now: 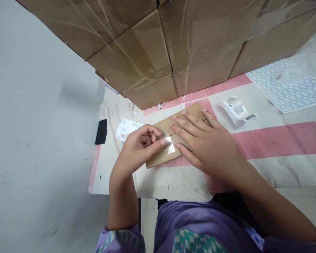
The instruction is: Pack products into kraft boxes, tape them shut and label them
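Observation:
A small flat brown cardboard box lies slantwise on the cloth-covered table, with a seam along its top. A short shiny piece of clear tape sits across the seam near the box's left end. At that end is my left hand, its fingers curled and its thumb and forefinger pinching the tape's left edge. My right hand rests flat over the right part of the box, fingers spread and holding nothing. Its palm hides the box's lower right corner.
Behind stands a large stack of cardboard boxes wrapped in clear film. A white tape dispenser is to the right, before sheets of printed labels. A partly used label sheet and a black object lie left, near the wall.

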Demonstrator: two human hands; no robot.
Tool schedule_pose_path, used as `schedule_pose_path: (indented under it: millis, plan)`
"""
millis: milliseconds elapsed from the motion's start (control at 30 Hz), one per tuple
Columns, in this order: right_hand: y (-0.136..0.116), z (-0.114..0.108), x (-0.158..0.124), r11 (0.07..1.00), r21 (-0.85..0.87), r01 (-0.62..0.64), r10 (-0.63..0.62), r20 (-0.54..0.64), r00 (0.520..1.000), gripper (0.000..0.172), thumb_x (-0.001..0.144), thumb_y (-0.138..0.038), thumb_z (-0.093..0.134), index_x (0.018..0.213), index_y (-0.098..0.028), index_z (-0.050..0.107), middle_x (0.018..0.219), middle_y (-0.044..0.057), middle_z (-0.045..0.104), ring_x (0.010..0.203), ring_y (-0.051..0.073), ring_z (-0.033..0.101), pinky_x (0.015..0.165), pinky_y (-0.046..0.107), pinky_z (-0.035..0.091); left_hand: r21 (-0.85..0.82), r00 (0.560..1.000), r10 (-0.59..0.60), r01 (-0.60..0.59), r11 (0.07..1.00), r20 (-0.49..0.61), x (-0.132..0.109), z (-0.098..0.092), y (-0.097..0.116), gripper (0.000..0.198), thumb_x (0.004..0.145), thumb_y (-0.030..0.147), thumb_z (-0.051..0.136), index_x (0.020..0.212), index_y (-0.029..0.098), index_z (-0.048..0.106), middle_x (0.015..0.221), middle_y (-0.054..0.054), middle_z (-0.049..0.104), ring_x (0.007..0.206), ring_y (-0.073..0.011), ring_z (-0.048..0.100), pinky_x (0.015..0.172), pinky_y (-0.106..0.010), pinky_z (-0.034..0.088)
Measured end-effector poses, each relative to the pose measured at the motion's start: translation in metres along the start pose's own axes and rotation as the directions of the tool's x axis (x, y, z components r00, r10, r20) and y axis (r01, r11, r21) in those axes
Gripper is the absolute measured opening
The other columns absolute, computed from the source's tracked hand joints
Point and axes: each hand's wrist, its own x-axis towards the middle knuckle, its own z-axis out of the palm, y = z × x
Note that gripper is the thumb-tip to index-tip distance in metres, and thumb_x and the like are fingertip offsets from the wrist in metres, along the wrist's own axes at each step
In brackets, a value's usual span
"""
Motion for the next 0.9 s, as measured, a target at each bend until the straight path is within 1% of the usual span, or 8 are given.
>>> schedule_pose_path:
  millis: [133, 267, 467, 533, 667, 700, 833, 900]
  plan:
    - [0.0, 0.0, 0.001, 1.0, -0.006, -0.013, 0.013, -0.007, 1.0, 0.047, 0.105, -0.037, 0.044, 0.144, -0.015, 0.06, 0.157, 0.012, 0.052, 0.148, 0.032, 0.046, 0.122, 0.06, 0.03, 0.039, 1.0, -0.021, 0.02, 0.999, 0.007, 0.005, 0.003, -0.004, 0.025, 0.082, 0.035, 0.081, 0.089, 0.021, 0.061, 0.074, 0.004, 0.049, 0.065, -0.0089, 0.045, 0.06, -0.023, 0.037]
    - [-0.001, -0.001, 0.002, 1.0, 0.002, -0.023, 0.023, -0.006, 1.0, 0.045, 0.105, -0.035, 0.044, 0.142, -0.017, 0.061, 0.157, 0.01, 0.053, 0.148, 0.031, 0.046, 0.122, 0.058, 0.031, 0.18, 0.999, 0.004, 0.004, 0.984, -0.042, 0.004, 0.006, -0.005, 0.021, 0.083, 0.034, 0.079, 0.092, 0.022, 0.063, 0.066, 0.007, 0.039, 0.062, -0.0092, 0.041, 0.061, -0.024, 0.035]
    - [0.0, 0.0, 0.001, 0.999, 0.036, -0.033, 0.033, -0.012, 0.999, 0.045, 0.104, -0.035, 0.046, 0.143, -0.018, 0.061, 0.156, 0.01, 0.053, 0.148, 0.032, 0.046, 0.122, 0.059, 0.03, 0.367, 0.999, 0.005, 0.014, 0.93, -0.051, 0.001, 0.01, 0.003, 0.018, 0.086, 0.032, 0.074, 0.1, 0.025, 0.065, 0.067, 0.007, 0.043, 0.061, -0.01, 0.045, 0.059, -0.025, 0.034]
    - [0.0, 0.0, 0.001, 0.998, 0.042, -0.037, 0.038, -0.013, 0.999, 0.045, 0.104, -0.035, 0.045, 0.143, -0.018, 0.061, 0.157, 0.01, 0.053, 0.148, 0.032, 0.045, 0.122, 0.059, 0.03, 0.431, 0.997, -0.006, 0.038, 0.901, -0.075, 0.001, 0.009, 0.004, 0.026, 0.086, 0.037, 0.075, 0.108, 0.026, 0.065, 0.068, 0.007, 0.045, 0.061, -0.0107, 0.046, 0.059, -0.026, 0.035]
    - [0.0, 0.0, 0.002, 0.998, 0.043, -0.039, 0.039, -0.002, 0.999, 0.046, 0.105, -0.036, 0.043, 0.143, -0.017, 0.06, 0.157, 0.009, 0.053, 0.149, 0.032, 0.045, 0.122, 0.058, 0.031, 0.528, 0.985, 0.003, 0.089, 0.845, -0.171, 0.005, 0.006, 0.002, 0.063, 0.08, 0.049, 0.08, 0.135, 0.028, 0.055, 0.073, 0.008, 0.05, 0.066, -0.0133, 0.052, 0.063, -0.027, 0.039]
    - [0.0, 0.0, 0.002, 0.998, 0.042, -0.039, 0.039, 0.0, 0.999, 0.046, 0.105, -0.036, 0.042, 0.143, -0.017, 0.06, 0.157, 0.009, 0.053, 0.148, 0.031, 0.045, 0.122, 0.058, 0.031, 0.542, 0.981, 0.008, 0.099, 0.835, -0.191, 0.007, 0.006, 0.001, 0.063, 0.082, 0.05, 0.078, 0.136, 0.029, 0.054, 0.071, 0.008, 0.049, 0.066, -0.0137, 0.052, 0.063, -0.028, 0.039]
    - [0.0, 0.0, 0.002, 0.998, 0.031, -0.048, 0.048, -0.004, 0.999, 0.047, 0.106, -0.037, 0.041, 0.143, -0.016, 0.06, 0.157, 0.01, 0.052, 0.148, 0.033, 0.045, 0.122, 0.06, 0.03, 0.577, 0.948, 0.044, 0.154, 0.802, -0.315, 0.014, 0.012, -0.002, 0.028, 0.098, 0.043, 0.058, 0.121, 0.029, 0.065, 0.063, 0.007, 0.047, 0.063, -0.0142, 0.051, 0.062, -0.028, 0.036]
    - [0.0, -0.001, 0.001, 0.998, 0.028, -0.052, 0.052, -0.006, 0.999, 0.047, 0.106, -0.037, 0.04, 0.143, -0.017, 0.06, 0.157, 0.01, 0.052, 0.148, 0.033, 0.045, 0.122, 0.062, 0.029, 0.59, 0.94, 0.075, 0.146, 0.794, -0.332, 0.013, 0.014, -0.002, 0.026, 0.1, 0.04, 0.055, 0.121, 0.029, 0.065, 0.063, 0.006, 0.049, 0.062, -0.0146, 0.052, 0.062, -0.028, 0.036]
